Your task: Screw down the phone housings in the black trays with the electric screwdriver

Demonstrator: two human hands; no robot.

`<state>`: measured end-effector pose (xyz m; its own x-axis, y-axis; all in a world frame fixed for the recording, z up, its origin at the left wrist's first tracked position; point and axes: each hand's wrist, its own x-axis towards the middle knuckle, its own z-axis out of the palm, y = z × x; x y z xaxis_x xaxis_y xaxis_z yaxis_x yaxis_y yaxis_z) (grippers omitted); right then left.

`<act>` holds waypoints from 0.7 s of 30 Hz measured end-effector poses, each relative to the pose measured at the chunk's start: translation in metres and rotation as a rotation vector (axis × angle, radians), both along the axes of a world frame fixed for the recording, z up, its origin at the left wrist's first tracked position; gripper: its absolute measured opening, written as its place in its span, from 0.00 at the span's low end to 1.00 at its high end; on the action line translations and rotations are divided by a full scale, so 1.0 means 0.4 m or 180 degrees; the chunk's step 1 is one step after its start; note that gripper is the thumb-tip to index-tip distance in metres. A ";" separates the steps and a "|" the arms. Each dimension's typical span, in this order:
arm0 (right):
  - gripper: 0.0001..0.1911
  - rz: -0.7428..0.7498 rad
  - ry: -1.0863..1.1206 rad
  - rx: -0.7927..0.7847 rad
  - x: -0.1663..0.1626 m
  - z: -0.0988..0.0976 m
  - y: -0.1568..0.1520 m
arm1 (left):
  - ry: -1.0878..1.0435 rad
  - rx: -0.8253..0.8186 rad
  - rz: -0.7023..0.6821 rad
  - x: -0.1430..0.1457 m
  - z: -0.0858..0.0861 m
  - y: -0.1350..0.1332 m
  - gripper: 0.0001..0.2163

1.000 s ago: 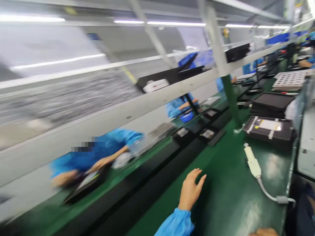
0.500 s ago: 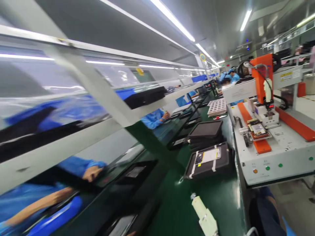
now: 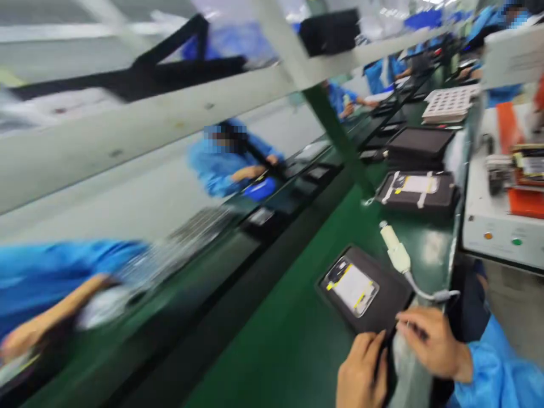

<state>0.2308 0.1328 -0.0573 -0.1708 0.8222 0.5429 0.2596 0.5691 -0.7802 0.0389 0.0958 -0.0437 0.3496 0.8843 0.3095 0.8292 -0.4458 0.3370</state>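
A black foam tray [image 3: 389, 286] lies turned at an angle on the green bench. In it is a phone housing [image 3: 357, 289] with a white middle and yellow strips. My left hand [image 3: 363, 368] is at the tray's near edge, fingers curled and close together against it. At the tray's right corner, my right hand [image 3: 433, 343] is bent, thumb and fingertips drawn together; what is between them is too small to make out. Beyond the tray rests a cream-coloured handheld tool [image 3: 396, 249] with a pale cable.
Farther along the bench [image 3: 272, 323] stand a second tray [image 3: 416, 195] with a taped phone part, stacked black trays [image 3: 420, 141] and white perforated sheets [image 3: 450, 105]. A white machine [image 3: 501, 226] flanks the right side. A green post [image 3: 338, 139] rises by the line; co-workers in blue sit opposite.
My view has swung down and to the left. Both my hands and a phone-bearing black tray now show on the near bench, beside the cream tool.
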 end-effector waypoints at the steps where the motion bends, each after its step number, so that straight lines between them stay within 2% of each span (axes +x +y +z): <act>1: 0.11 0.0015 0.0002 0.0028 0.000 0.002 0.020 | 0.0067 -0.0122 0.0051 0.030 0.001 -0.031 0.14; 3: 0.10 -0.0002 -0.0314 0.0132 -0.007 0.014 0.050 | 0.0151 -0.0286 0.0088 0.075 -0.005 -0.085 0.14; 5: 0.11 0.0073 -0.1036 0.0162 -0.023 0.034 0.059 | 0.0193 -0.0416 0.0127 0.105 -0.008 -0.131 0.15; 6: 0.13 0.0122 -0.1456 0.0112 -0.033 0.044 0.055 | 0.0177 -0.0478 0.0164 0.115 -0.005 -0.149 0.16; 8: 0.23 0.0142 -0.2178 -0.0066 -0.056 0.057 0.037 | -0.0057 -0.0730 0.0157 0.123 0.015 -0.166 0.16; 10: 0.31 0.0089 -0.2598 -0.0202 -0.077 0.054 0.016 | -0.0661 -0.1136 0.0123 0.113 0.044 -0.158 0.14; 11: 0.32 0.0062 -0.2705 -0.0216 -0.086 0.046 0.006 | -0.1059 -0.1331 0.0210 0.101 0.058 -0.146 0.12; 12: 0.31 0.0053 -0.2757 -0.0195 -0.093 0.036 -0.003 | -0.1511 -0.1483 0.0425 0.085 0.069 -0.132 0.10; 14: 0.30 0.0023 -0.2729 -0.0110 -0.102 0.011 -0.014 | -0.2491 -0.1666 0.1125 0.049 0.079 -0.101 0.10; 17: 0.31 -0.0067 -0.2510 -0.0054 -0.105 -0.013 -0.009 | -0.3916 -0.1787 0.1911 0.007 0.071 -0.053 0.23; 19: 0.31 -0.0085 -0.2304 -0.0111 -0.102 -0.008 0.009 | -0.4645 -0.1922 0.2097 -0.002 0.065 -0.019 0.33; 21: 0.28 -0.0044 -0.2031 -0.0237 -0.095 0.007 0.027 | -0.5053 -0.2246 0.2110 0.006 0.063 0.016 0.39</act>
